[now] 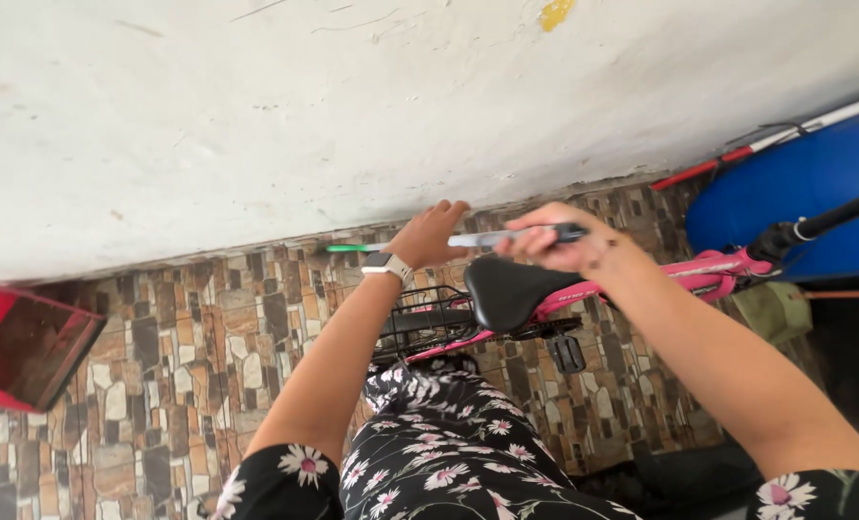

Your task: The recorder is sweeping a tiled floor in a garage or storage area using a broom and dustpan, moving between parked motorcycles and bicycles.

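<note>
My left hand (431,236), a white watch on its wrist, grips the middle of a slim rod-shaped tool (482,237) that has a green tip on the left and a black end on the right. My right hand (554,243) closes around the tool's black end. Both hands hover just above the black saddle (508,289) of a pink bicycle (708,270). The part of the tool inside my hands is hidden.
A black wire rack (429,318) and a pedal (566,353) sit below the saddle. The floor is stone-patterned tile (179,356) against a white wall (352,106). A red tray-like object (25,347) lies at left; a blue panel (795,188) and a red-white pole (785,135) are at right.
</note>
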